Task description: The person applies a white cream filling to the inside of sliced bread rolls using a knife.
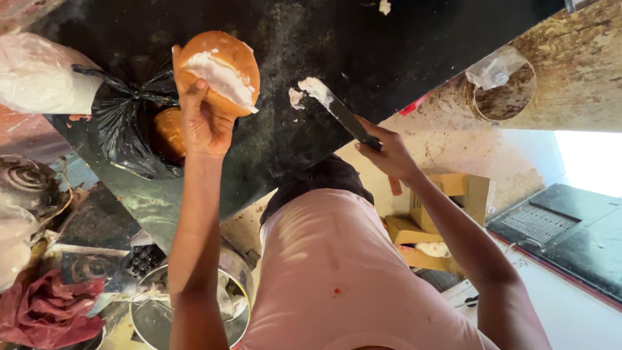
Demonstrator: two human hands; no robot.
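We seem mid-spreading: our left hand point(204, 120) grips the cream-filled bun point(220, 68) above the black worktop's point(389, 39) near edge. Our right hand point(387, 152) clasps the smeared knife point(337, 107), which next likely needs bringing flat across to the bun.

We are looking at a scene lit unevenly by daylight. Strong light is coming in at the right edge, where a white patch point(593, 162) is blowing out to pure glare. The dark counter point(363, 45) is catching a dull sheen along its lower left part. The pink shirt point(337, 272) is showing soft shadows. Edges at the far left are smearing slightly, while the centre is staying fairly sharp.
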